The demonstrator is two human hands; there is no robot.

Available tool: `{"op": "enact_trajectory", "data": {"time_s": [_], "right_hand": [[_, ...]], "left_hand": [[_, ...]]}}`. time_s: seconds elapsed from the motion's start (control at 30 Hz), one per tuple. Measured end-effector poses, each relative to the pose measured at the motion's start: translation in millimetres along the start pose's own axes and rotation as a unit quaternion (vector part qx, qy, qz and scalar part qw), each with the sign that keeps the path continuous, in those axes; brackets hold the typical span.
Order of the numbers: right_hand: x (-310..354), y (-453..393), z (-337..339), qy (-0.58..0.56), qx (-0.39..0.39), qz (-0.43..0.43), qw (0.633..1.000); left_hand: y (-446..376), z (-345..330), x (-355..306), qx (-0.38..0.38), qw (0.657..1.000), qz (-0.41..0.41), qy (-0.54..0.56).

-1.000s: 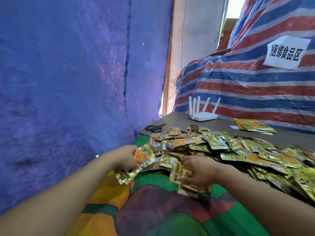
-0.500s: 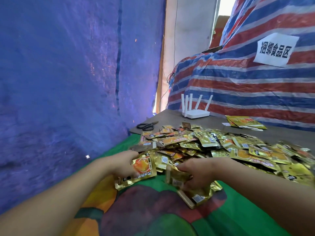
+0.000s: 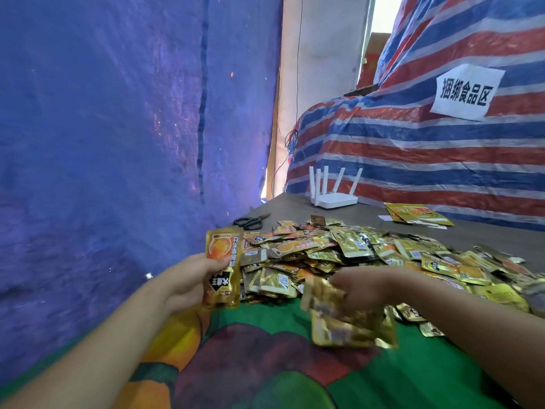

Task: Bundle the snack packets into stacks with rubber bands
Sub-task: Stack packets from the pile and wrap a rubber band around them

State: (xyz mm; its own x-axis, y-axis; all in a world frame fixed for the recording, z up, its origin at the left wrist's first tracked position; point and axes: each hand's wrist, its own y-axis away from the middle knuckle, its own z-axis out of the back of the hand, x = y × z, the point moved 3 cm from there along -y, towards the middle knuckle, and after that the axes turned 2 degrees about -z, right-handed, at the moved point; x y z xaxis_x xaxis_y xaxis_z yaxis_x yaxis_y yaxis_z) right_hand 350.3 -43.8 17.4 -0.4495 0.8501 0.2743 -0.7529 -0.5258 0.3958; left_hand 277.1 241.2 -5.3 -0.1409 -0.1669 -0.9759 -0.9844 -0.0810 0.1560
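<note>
A big loose heap of gold and orange snack packets [image 3: 348,249] covers the table in front of me. My left hand [image 3: 191,278] grips one orange packet [image 3: 222,270] upright at the heap's left edge, thumb on its face. My right hand [image 3: 365,290] grips a small bunch of gold packets [image 3: 348,323] that hang blurred just above the green cloth [image 3: 295,364]. No rubber band can be seen.
Black scissors [image 3: 250,222] lie at the table's far left. A white router [image 3: 334,199] stands at the back, with a larger gold bag [image 3: 415,213] to its right. A blue tarp [image 3: 118,143] hangs on the left and a striped tarp [image 3: 427,149] rises behind.
My left hand has raised its orange packet from lying flat to standing upright. My right hand has lifted its bunch of gold packets off the cloth, away from the heap.
</note>
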Motion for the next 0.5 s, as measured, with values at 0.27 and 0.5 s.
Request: {"op": "enact_trajectory", "data": {"time_s": [0.27, 0.5], "right_hand": [[40, -68, -16, -0.552, -0.135, -0.107, 0.816], [65, -79, -19, -0.418, -0.137, -0.149, 0.886]], "left_hand": [[26, -29, 63, -0.081, 0.973, -0.022, 0.214], [31, -21, 69, -0.101, 0.964, -0.040, 0.245]]}}
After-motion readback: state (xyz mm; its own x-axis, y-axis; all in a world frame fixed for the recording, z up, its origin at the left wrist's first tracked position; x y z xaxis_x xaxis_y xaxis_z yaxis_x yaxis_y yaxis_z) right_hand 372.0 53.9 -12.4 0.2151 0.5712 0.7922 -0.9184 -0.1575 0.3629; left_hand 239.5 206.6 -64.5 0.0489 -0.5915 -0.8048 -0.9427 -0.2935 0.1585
